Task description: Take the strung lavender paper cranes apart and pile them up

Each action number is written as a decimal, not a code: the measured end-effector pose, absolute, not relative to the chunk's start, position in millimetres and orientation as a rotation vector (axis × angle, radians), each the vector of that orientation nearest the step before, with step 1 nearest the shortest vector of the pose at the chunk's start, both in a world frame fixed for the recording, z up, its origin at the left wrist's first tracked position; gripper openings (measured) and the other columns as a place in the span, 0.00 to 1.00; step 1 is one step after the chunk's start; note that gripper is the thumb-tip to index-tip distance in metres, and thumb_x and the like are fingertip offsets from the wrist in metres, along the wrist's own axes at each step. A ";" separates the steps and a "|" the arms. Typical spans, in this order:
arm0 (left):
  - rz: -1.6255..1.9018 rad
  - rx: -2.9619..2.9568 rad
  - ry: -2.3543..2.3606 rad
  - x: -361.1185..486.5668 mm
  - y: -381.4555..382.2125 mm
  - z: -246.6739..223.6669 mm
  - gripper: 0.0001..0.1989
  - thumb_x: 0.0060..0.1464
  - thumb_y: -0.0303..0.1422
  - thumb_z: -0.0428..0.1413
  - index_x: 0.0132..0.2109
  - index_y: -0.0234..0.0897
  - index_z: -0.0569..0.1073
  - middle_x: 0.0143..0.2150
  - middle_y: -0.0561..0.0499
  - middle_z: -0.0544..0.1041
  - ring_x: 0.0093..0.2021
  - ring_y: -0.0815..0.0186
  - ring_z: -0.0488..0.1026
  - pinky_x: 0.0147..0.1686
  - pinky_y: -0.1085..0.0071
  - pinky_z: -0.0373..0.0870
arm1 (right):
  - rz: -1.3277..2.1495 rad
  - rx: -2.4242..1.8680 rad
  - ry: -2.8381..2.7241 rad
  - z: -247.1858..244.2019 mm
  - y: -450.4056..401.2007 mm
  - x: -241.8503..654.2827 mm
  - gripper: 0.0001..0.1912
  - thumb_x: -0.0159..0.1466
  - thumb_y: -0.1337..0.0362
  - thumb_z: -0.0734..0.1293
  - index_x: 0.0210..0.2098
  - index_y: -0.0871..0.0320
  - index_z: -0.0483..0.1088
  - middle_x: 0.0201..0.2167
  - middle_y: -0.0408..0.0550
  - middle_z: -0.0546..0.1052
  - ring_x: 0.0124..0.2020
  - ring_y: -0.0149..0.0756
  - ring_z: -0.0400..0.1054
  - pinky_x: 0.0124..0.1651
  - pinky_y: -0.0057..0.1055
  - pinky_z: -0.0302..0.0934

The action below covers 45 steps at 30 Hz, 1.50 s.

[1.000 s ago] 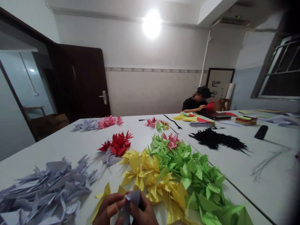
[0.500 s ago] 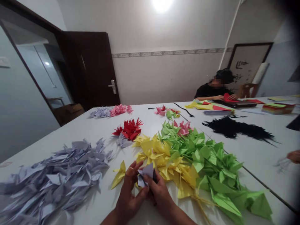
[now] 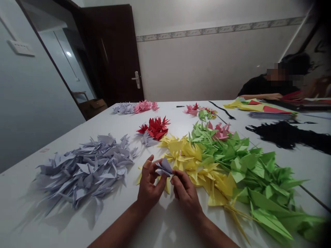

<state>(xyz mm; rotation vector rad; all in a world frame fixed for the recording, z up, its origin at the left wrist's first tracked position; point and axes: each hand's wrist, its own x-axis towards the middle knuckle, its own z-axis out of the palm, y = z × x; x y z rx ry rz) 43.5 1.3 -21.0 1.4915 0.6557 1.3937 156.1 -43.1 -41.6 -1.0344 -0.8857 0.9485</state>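
A pale lavender folded paper crane (image 3: 164, 167) is held up over the table, in front of the yellow pile. Its left side is gripped between the thumb and fingers of my left hand (image 3: 151, 184). My right hand (image 3: 185, 189) is closed, its fingertips pinching at the crane's right tip; the exact contact is small in view. Just beyond my hands lies a heap of yellow paper cranes (image 3: 181, 155), one of them partly hidden behind my left hand. To the left spreads a large pile of lavender paper cranes (image 3: 88, 168).
Green paper cranes (image 3: 248, 162) pile up on the right. Red ones (image 3: 156, 128) and pink ones (image 3: 143, 106) lie farther back. Black cords (image 3: 279, 132) and stacked coloured paper (image 3: 263, 107) are at the right, near a seated person (image 3: 266, 84). A dark door (image 3: 113, 55) stands beyond the white table (image 3: 98, 124).
The camera view has swung right and down. My right hand has shifted from the crane's near side to its right tip, and the dark strip seen beside it no longer shows. The left hand keeps its hold.
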 end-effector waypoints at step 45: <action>1.458 1.438 0.712 33.9 21.3 -33.0 0.33 0.48 0.32 0.60 0.60 0.46 0.56 0.54 0.44 0.70 0.51 0.62 0.71 0.46 0.70 0.72 | 1.033 -0.944 -0.947 -41.2 -40.3 152.2 0.25 0.58 0.43 0.63 0.40 0.59 0.66 0.21 0.39 0.69 0.12 0.18 0.49 0.14 0.19 0.45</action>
